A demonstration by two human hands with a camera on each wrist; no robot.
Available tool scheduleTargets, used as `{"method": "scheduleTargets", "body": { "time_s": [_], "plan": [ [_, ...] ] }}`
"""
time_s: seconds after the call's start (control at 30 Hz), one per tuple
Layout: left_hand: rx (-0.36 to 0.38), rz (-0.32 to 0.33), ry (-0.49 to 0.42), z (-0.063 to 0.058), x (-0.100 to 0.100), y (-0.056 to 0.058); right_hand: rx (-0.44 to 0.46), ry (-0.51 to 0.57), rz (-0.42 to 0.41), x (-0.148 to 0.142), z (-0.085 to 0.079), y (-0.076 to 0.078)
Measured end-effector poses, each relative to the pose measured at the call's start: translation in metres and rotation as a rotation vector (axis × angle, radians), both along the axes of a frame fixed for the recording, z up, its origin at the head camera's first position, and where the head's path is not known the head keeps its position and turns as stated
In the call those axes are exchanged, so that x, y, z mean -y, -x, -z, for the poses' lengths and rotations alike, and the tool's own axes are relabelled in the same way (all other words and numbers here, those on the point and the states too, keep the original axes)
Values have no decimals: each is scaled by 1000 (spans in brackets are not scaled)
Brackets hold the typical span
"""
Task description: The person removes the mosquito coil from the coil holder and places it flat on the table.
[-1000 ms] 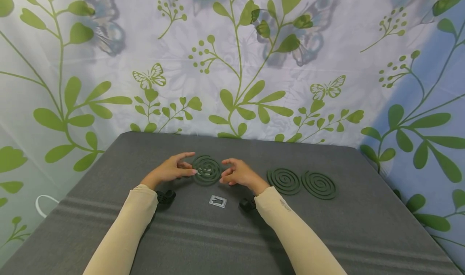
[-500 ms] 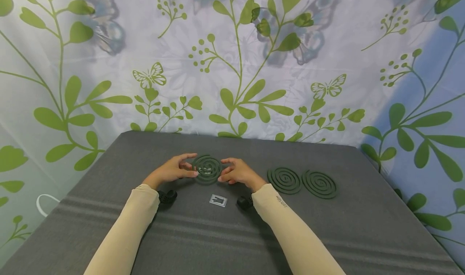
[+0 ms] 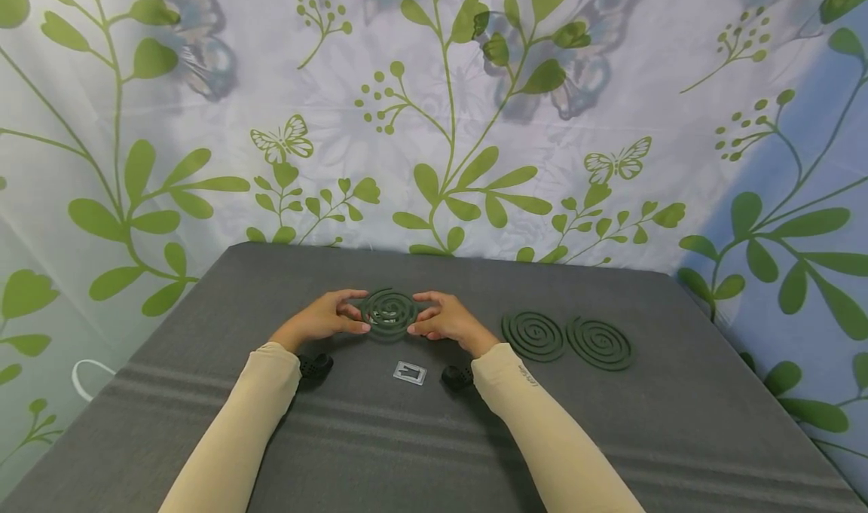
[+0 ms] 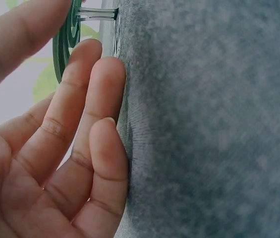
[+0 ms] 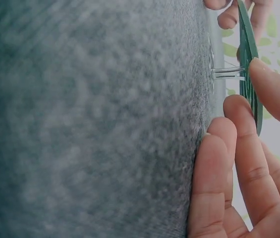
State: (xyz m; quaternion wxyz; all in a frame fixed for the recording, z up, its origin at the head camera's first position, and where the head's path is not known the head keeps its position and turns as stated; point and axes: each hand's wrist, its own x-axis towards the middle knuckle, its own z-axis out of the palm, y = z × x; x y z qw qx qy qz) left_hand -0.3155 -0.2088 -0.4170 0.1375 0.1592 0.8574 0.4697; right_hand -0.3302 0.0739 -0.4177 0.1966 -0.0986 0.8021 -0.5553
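A dark green mosquito coil (image 3: 389, 306) lies level just above the grey table, between both hands. Its metal stand (image 5: 226, 73) rises from the cloth to the coil's centre in the right wrist view. From the left, my left hand (image 3: 325, 319) holds the coil's edge, thumb on the near side and fingers curved around and below. My right hand (image 3: 450, 321) holds the opposite edge; its thumb (image 5: 273, 89) lies on the upper face, with fingers under it. Nearer the body lies a flat silver stand plate (image 3: 410, 373) with a cut-out.
Two more green coils, a nearer-centre coil (image 3: 533, 336) and an outer coil (image 3: 600, 343), lie flat side by side on the right of the grey table (image 3: 339, 438). A leaf-patterned curtain (image 3: 461, 121) hangs behind the table. A white cable loop (image 3: 84, 381) shows at the left edge.
The right fingers have closed in from beside the coil to its right edge. Left thumb and fingers stay at the left edge; the other coils have not moved.
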Motion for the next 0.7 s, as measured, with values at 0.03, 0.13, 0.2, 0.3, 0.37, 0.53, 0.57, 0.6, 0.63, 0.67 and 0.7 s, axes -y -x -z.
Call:
{"method": "scheduleTargets", "body": {
  "time_s": [0.03, 0.13, 0.2, 0.3, 0.37, 0.53, 0.57, 0.6, 0.63, 0.67, 0.7],
  "plan": [
    [-2, 0, -1, 0, 0, 0, 1, 2, 1, 0, 0, 0],
    [-5, 5, -2, 1, 0, 1, 1, 10, 2, 0, -1, 0],
    [-7, 8, -5, 1, -1, 1, 3, 15, 5, 0, -1, -1],
    [-5, 8, -14, 0, -1, 1, 4, 24, 11, -1, -2, -1],
    [-6, 8, -19, -1, -1, 1, 5, 27, 15, -1, -3, -1],
    [-8, 6, -43, -3, -1, 1, -1, 56, 16, -1, -4, -3],
    [-9, 5, -49, -3, -1, 0, -5, 63, 13, -1, -5, -3],
    [-8, 2, -55, -4, -2, 0, -10, 71, 10, -1, -5, -3],
    [-13, 2, -58, -5, -2, 0, -15, 79, 8, -2, -5, -3],
    [-16, 2, -63, -6, -2, 0, -19, 87, 6, -2, -5, -3],
    [-19, 0, -67, -7, -2, 0, -21, 96, 5, -2, -5, -3]
  ]
}}
